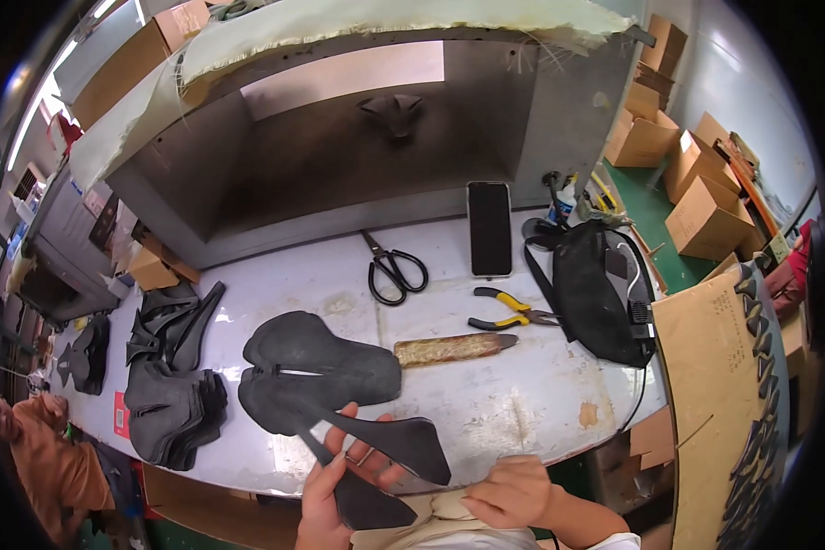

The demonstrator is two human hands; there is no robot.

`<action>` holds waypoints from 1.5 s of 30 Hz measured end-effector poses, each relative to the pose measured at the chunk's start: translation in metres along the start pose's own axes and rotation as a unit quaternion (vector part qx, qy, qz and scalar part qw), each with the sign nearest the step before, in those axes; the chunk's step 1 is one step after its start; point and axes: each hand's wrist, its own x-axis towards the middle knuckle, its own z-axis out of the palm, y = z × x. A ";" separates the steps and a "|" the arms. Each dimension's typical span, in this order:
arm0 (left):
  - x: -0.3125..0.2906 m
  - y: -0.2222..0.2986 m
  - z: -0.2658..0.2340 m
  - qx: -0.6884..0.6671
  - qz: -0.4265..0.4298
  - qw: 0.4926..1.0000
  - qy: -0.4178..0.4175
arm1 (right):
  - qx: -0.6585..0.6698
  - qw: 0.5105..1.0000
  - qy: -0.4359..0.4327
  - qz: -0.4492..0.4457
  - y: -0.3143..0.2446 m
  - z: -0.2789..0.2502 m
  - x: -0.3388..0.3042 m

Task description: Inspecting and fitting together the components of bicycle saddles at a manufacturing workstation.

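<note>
Piece [401,444] of dark grey sheet sits in our left grip [327,495], its two long arms fanning out to the right of that grip and widening to broad ends. We have the left grip part closed: the thumb lies over the nearer arm, while fingers reach behind the farther one and show in the gap between the two. Our right grip [513,490] is apart from it, to its right, with fingers curled in loosely; we cannot tell whether they pinch anything.

We judge the piece light and thin, soft enough to bend yet firm enough to hold its outline. Its matt face should not slip much, and we doubt it is fragile, though a hard pinch might crease it. The narrow part near the left grip seems the best hold for steering both arms; for the right grip, a broad end offers more surface. Held only at the narrow part, the ends may sag or twist.

Just beyond the left grip, a dark stack [325,353] lies on the worktop [472,412]. Beyond and right of that grip we see a wrapped tool [449,350].
</note>
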 end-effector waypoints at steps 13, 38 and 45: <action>-0.001 -0.034 0.010 0.892 0.184 0.413 -0.024 | 0.092 0.991 0.082 0.055 0.001 -0.022 0.033; 0.106 0.048 -0.035 0.843 0.333 0.388 -0.166 | -0.220 0.957 -0.182 0.047 0.051 0.072 0.082; 0.108 0.072 -0.046 0.766 0.349 0.540 -0.016 | -0.220 0.954 -0.191 0.077 0.056 0.066 0.084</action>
